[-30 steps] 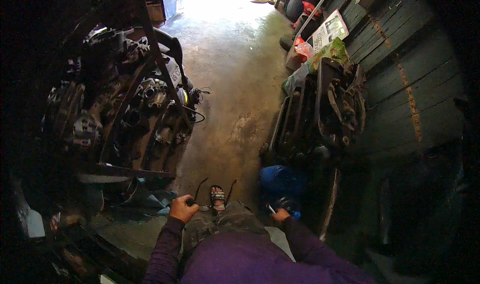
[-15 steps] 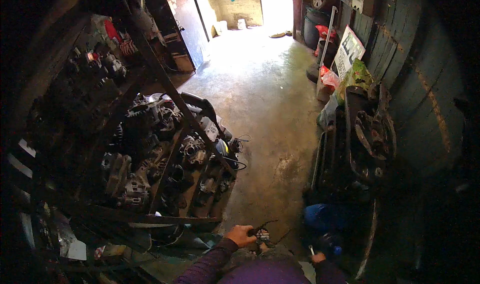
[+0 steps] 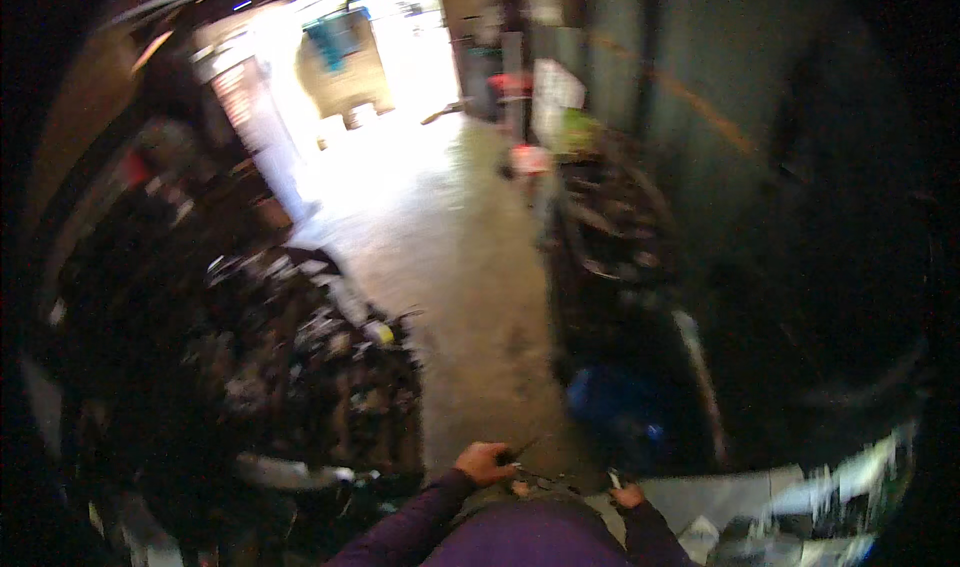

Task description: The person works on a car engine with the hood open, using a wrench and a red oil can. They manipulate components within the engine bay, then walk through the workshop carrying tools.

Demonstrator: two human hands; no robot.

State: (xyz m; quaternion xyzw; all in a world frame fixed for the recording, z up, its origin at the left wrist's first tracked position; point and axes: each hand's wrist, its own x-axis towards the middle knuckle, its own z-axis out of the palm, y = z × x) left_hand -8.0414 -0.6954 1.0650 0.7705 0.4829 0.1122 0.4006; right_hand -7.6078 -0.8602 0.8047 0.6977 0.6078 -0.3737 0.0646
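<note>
My left hand [image 3: 484, 462] is in front of my body at the lower middle, its fingers closed on a dark part with thin wire-like ends [image 3: 526, 451]. Blur hides the part's exact kind. Lower and to the right, my right hand [image 3: 629, 495] grips a slim, pale metal tool [image 3: 614, 478] whose tip points up. Its handle is hidden in the fingers, and the tool's kind is too small to make out. The two hands are apart.
A heap of metal machine parts [image 3: 300, 337] lies along the left. Concrete floor [image 3: 470, 297] runs to a bright doorway [image 3: 420, 47]. On the right are a blue container [image 3: 605, 397], dark frame-like parts [image 3: 610, 217] and a green-grey wall [image 3: 690, 87]. Pale sheets [image 3: 760, 507] lie at lower right.
The view has swung to the right and blurred, so the doorway and floor sit further left. Pale sheets have come into view at lower right. Both hands keep their grips.
</note>
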